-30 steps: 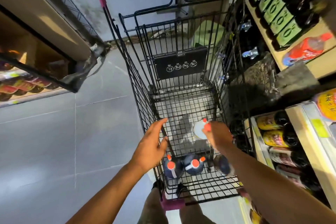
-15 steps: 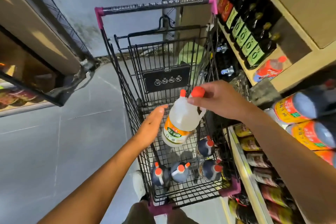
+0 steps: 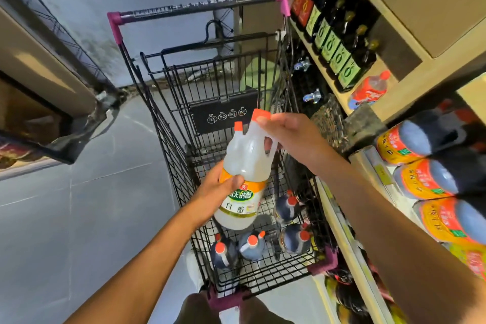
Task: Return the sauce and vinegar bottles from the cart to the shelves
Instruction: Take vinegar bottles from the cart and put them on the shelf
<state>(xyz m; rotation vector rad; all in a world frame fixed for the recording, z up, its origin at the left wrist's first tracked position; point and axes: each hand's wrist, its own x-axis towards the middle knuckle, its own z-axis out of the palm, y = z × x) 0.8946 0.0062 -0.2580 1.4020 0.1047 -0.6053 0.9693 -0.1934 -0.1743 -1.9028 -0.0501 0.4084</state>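
A clear white vinegar bottle [image 3: 246,163] with orange caps and an orange-green label hangs above the black wire cart [image 3: 168,102]. My right hand [image 3: 289,137] grips its handle near the top. My left hand [image 3: 218,187] holds its lower body at the label. Several dark sauce bottles [image 3: 251,244] with orange caps stand in the cart's near end, below the held bottle. The shelves [image 3: 410,81] run along the right, with dark bottles [image 3: 339,42] above and orange-labelled ones [image 3: 418,139] lower down.
The cart's pink-ended push bar [image 3: 200,6] is at the far end. A display unit [image 3: 52,81] juts in on the left. Grey floor tiles [image 3: 92,205] lie between it and the cart. A small red-labelled bottle [image 3: 369,89] lies on the shelf edge.
My right hand has lifted the vinegar bottle out of the cart. My left hand moved from the cart's rim onto the bottle's lower body. The view has tilted up toward the shelves.
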